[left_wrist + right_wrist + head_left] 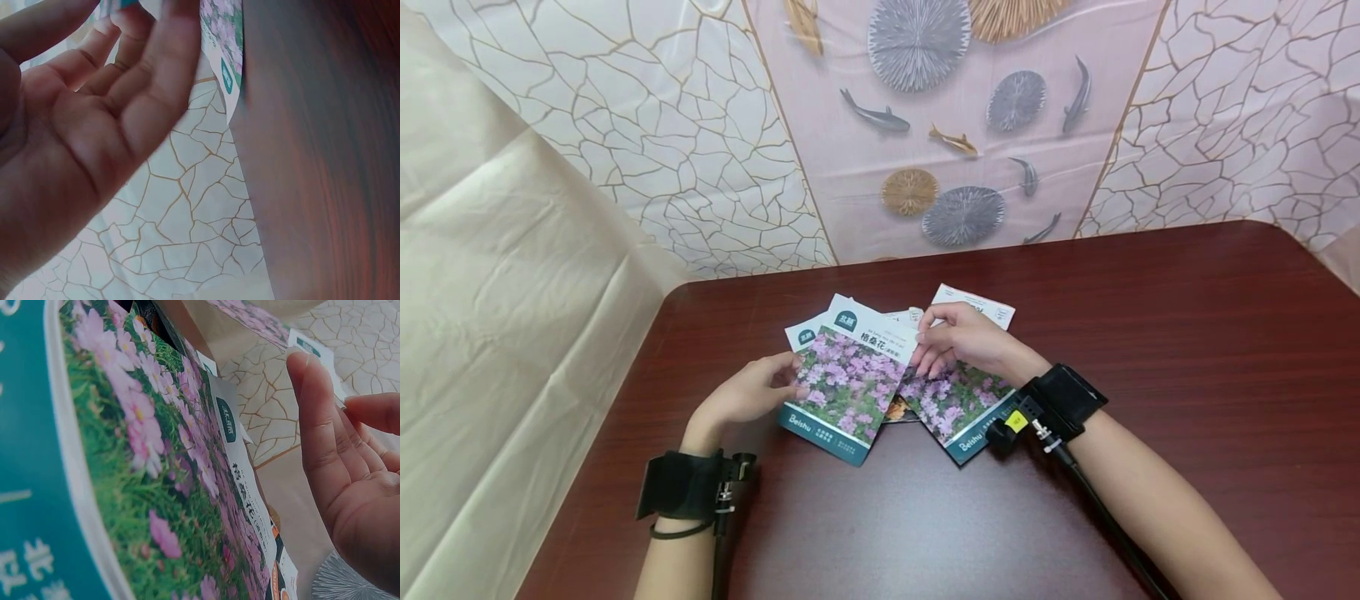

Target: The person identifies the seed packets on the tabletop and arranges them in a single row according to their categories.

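A flower seed packet with pink-purple blossoms, a white top and a teal base is held tilted above other packets. My left hand pinches its left edge between thumb and fingers. My right hand pinches its upper right corner; the right wrist view shows thumb and forefinger meeting there. Beneath the right hand lies a similar flower packet, slanted. Another packet peeks out at the left, mostly covered. Between them shows a packet with an orange picture, largely hidden. The left wrist view cuts off the left fingertips.
The packets lie on a dark red-brown wooden table. A patterned cloth hangs behind its back edge, and a plain cream cloth hangs at the left. Each wrist wears a black strap with a camera and cable.
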Demonstrator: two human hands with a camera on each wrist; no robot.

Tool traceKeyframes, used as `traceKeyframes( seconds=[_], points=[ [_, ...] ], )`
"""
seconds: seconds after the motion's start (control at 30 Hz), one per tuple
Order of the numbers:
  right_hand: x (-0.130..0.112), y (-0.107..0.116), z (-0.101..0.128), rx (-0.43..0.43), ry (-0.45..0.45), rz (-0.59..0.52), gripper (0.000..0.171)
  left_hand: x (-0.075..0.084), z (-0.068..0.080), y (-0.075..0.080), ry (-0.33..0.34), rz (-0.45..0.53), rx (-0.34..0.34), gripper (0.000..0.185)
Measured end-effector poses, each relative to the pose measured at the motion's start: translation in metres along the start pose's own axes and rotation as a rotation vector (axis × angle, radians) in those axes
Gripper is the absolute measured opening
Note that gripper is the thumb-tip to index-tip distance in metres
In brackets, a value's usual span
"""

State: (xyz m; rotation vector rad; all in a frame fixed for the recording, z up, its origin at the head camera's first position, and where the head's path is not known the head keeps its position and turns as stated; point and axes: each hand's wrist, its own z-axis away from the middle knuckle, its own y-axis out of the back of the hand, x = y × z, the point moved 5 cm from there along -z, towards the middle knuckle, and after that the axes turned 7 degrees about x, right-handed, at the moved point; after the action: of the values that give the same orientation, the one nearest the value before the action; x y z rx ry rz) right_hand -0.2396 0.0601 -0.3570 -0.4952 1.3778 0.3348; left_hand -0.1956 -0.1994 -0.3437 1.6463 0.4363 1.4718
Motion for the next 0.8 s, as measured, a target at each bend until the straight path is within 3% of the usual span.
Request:
traceKeyframes(
  seconds=[0.43, 0.63, 0.8],
  points=[
    [-0.006, 0.002, 0.008, 0.013, 0.003, -0.059, 0.007, 0.006, 0.005, 0.007, -0.026, 0.200, -0.036, 0.015],
    [-0.012, 0.001, 0.012, 0.051, 0.026, -0.055, 0.012, 0.006, 0.007, 0.017, -0.005, 0.212, 0.001, 0.011],
    [-0.016, 0.001, 0.017, 0.099, 0.070, 0.043, 0.018, 0.001, 0.012, 0.028, 0.064, 0.227, 0.051, 0.013]
  ],
)
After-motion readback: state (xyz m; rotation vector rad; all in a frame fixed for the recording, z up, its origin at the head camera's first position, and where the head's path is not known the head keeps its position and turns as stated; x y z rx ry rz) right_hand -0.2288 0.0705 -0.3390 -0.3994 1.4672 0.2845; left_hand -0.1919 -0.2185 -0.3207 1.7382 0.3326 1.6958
